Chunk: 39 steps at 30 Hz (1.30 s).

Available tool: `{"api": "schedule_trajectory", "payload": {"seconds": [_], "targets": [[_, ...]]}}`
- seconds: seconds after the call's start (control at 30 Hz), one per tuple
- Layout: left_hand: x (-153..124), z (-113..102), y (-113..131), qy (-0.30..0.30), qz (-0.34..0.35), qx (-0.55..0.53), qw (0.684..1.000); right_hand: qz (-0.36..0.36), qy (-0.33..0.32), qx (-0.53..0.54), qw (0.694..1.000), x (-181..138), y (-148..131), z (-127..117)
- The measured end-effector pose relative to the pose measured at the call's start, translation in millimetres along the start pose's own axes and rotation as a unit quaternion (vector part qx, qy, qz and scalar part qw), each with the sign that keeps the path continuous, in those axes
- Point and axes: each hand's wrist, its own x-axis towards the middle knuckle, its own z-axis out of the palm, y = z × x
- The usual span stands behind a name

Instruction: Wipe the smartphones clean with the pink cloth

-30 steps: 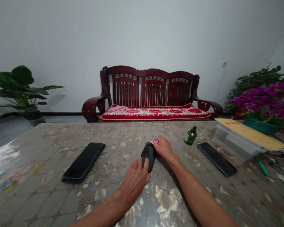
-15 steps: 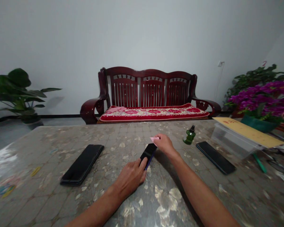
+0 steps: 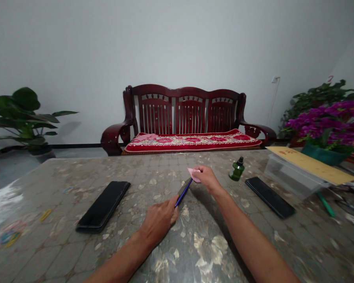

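Note:
A dark phone with a blue edge [image 3: 183,192] is tipped up on its side at the middle of the table. My left hand [image 3: 159,220] pinches its near end. My right hand [image 3: 207,179] is closed on its far end and also holds a small pink cloth [image 3: 194,174] against it. Another black phone [image 3: 104,205] lies flat to the left, and a third black phone [image 3: 270,196] lies to the right, both apart from my hands.
A small green bottle [image 3: 236,169] stands beyond my right hand. A clear plastic box [image 3: 292,175] with a yellow sheet on top sits at the right, with purple flowers [image 3: 330,124] behind. A wooden bench [image 3: 188,122] stands beyond the table [image 3: 61,251].
The middle phone, flat on the table a second ago, has been turned up onto its edge between both hands. The pink cloth rose with my right hand.

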Motion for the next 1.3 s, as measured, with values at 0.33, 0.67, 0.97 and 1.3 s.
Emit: {"api": "schedule_trajectory", "payload": {"seconds": [0.33, 0.67, 0.97, 1.3], "targets": [[3.1, -9.3, -5.4, -0.008, -0.116, -0.028, 0.993, -0.103, 0.061, -0.151, 0.981, -6.1, -2.2, 8.2], [3.9, -13.8, -4.9, -0.007, -0.141, 0.002, 0.99, -0.237, -0.007, -0.36, 0.903, -46.6, -24.2, 29.0], [2.4, -11.3, -7.2, 0.012, -0.129, -0.022, 0.991, -0.29, -0.106, -0.393, 0.866, -65.9, -29.2, 40.7], [7.8, -13.6, -19.2, 0.032, -0.169, -0.22, 0.96, -0.058, 0.11, 0.032, 0.992, -9.5, 10.0, 9.5]]}}
